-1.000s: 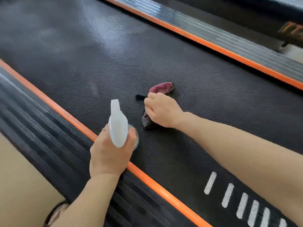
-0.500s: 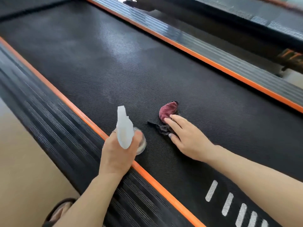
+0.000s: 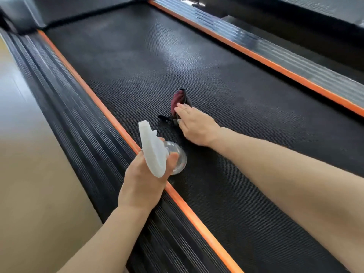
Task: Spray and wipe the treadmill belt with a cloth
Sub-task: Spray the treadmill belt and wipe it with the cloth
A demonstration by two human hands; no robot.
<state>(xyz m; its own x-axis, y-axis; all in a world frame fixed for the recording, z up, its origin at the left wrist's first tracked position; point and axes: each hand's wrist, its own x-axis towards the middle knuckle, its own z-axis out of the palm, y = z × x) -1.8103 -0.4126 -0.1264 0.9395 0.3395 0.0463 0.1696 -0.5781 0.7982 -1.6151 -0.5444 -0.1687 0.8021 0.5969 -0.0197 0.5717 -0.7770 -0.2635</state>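
The black textured treadmill belt [image 3: 226, 79] runs from lower right to upper left between two orange strips. A small crumpled cloth [image 3: 178, 101], dark red and dark grey, lies on the belt near its left half. My right hand [image 3: 195, 125] rests flat on the cloth's near part with straight fingers, pressing it to the belt. My left hand [image 3: 143, 180] grips a clear spray bottle [image 3: 157, 152] with a white trigger head, held over the left orange strip, nozzle pointing up the belt.
Ribbed black side rails [image 3: 78, 123] flank the belt, each edged by an orange strip [image 3: 110, 115]. A tan floor [image 3: 25, 154] lies to the left. The motor cover [image 3: 21, 14] sits at the far end. Another machine's frame is at the upper right.
My right hand went from curled over the cloth to flat, fingers straight, and slid it up the belt. The view tilted up the belt. My left hand kept holding the bottle.
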